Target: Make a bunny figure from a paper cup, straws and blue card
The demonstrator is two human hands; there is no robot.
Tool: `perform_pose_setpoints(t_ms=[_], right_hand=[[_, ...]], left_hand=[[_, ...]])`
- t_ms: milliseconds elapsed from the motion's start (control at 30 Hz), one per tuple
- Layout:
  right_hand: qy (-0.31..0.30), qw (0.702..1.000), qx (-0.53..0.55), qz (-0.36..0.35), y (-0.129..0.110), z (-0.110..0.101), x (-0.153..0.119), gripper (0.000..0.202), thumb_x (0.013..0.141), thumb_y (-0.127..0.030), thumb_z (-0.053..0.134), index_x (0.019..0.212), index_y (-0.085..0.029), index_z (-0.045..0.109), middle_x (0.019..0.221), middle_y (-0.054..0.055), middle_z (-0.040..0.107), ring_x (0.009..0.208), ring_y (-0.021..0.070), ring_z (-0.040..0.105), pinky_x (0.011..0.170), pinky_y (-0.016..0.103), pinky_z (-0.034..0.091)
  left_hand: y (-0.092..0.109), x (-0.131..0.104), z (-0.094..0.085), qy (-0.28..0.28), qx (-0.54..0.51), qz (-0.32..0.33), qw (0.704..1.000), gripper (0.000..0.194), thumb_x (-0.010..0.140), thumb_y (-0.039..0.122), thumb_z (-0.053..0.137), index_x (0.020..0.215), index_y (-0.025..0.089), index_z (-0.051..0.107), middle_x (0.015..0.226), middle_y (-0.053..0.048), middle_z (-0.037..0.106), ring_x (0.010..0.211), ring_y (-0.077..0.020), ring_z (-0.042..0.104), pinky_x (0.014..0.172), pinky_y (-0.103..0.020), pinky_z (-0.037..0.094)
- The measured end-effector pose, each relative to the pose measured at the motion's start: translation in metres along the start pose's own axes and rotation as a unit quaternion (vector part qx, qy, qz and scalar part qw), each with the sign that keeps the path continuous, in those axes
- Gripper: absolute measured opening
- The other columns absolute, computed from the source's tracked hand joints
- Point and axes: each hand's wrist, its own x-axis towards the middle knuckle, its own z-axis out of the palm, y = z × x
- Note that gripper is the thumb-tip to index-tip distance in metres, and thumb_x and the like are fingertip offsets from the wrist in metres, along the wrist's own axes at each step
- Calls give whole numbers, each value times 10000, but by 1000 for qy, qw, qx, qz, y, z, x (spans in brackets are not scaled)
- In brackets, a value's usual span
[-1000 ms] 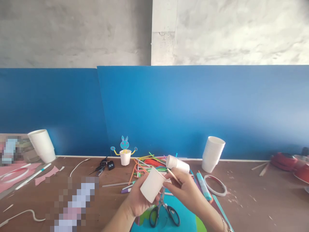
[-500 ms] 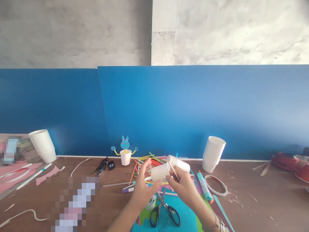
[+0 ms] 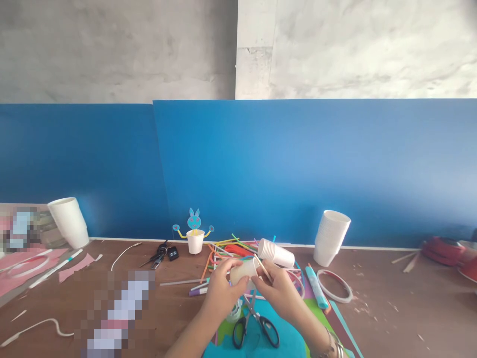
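Note:
A white paper cup lies tipped on its side in my left hand, whose fingers curve around it. Close by the cup's rim, my right hand pinches a thin, pale stick-like piece; its exact kind I cannot make out. Below both hands, black-handled scissors rest with blades apart on blue paper. A tape roll sits beside them, partly behind my left wrist. Farther back stands a finished-looking cup with a blue rabbit head and yellow arms.
Coloured sticks lie scattered behind my hands. A fallen cup stack and a standing stack are to the right, near a turquoise roll and a white ring. Keys lie left. A blue partition rises behind.
My left hand's fingers have closed further over the cup, and the cup sits slightly lower and more tilted. My right hand stays at the rim with the pale piece.

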Motion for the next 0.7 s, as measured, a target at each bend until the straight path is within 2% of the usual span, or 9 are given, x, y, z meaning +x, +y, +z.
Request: perform_pose_setpoints(t_ms=[67, 133, 233, 333, 400, 567, 700], right_hand=[[-3, 1000, -8, 5, -2, -1, 0, 150, 745, -252, 552, 626, -192, 485, 595, -58, 376, 554, 111, 360, 504, 225, 289], [0, 1000, -15, 10, -4, -1, 0, 168, 753, -257, 544, 616, -192, 472, 587, -64, 341, 545, 107, 336, 500, 228, 273], [27, 1000, -11, 7, -6, 2, 1, 184, 766, -291, 536, 622, -183, 498, 570, -60, 358, 534, 108, 323, 492, 234, 269], [70, 998, -11, 3, -5, 8, 0, 179, 771, -309, 527, 654, -173, 529, 556, -58, 374, 529, 110, 316, 485, 234, 268], [81, 997, -18, 8, -4, 12, -1, 181, 774, -314, 519, 668, -169, 538, 553, -59, 375, 527, 109, 309, 483, 234, 259], [62, 997, -7, 42, 0, 16, -2, 205, 773, -342, 521, 656, -173, 533, 544, -61, 387, 520, 109, 322, 491, 240, 272], [60, 997, 10, 53, 0, 17, -2, 212, 760, -355, 537, 648, -175, 534, 540, -55, 423, 519, 113, 351, 494, 241, 290]], left_hand=[[0, 1, -2, -4, -10, -14, 1000, 218, 666, 168, 663, 881, 199, 687, 987, -80, 641, 990, -283, 563, 876, -383, 427], [0, 1, -2, 18, -41, -34, 998, 299, 662, 177, 684, 959, 199, 669, 1080, -92, 622, 1066, -290, 541, 904, -377, 418], [1, -2, 2, 65, -117, -105, 985, 606, 656, 224, 743, 1219, 206, 522, 1283, -133, 519, 1194, -295, 483, 958, -364, 392], [3, -7, 11, 52, -216, -173, 959, 811, 640, 291, 788, 1325, 211, 361, 1329, -171, 486, 1135, -294, 554, 916, -361, 435], [3, -8, 16, 36, -252, -181, 950, 792, 630, 322, 801, 1291, 207, 381, 1297, -172, 527, 1080, -289, 598, 893, -364, 458], [1, -5, 20, 27, -263, -157, 952, 611, 572, 317, 833, 1097, 174, 553, 1096, -142, 675, 1025, -303, 637, 887, -385, 476], [-1, -3, 19, 29, -249, -144, 957, 573, 567, 279, 831, 1068, 160, 581, 1070, -145, 695, 995, -297, 653, 862, -367, 488]])
